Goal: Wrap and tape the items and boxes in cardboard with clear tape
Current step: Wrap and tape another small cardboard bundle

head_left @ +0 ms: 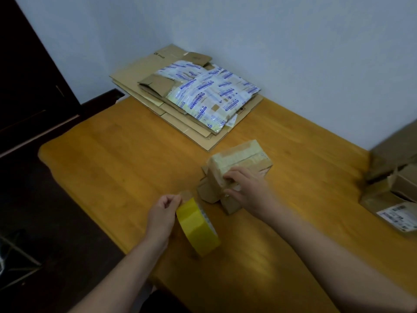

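A small cardboard box (242,159), partly wrapped in cardboard with tape across its top, sits mid-table with loose flaps hanging at its near side. My right hand (244,188) grips its near end, fingers curled over the taped edge. A roll of yellowish clear tape (197,227) stands on edge just left of the box. My left hand (163,213) pinches the roll at its top, where the tape's loose end lifts toward the box.
A stack of flattened cardboard sheets (144,71) with a printed plastic mailer (209,91) on top lies at the table's far corner by the wall. Opened cardboard boxes (392,195) with a shipping label crowd the right edge. The wooden table (117,154) ends at left.
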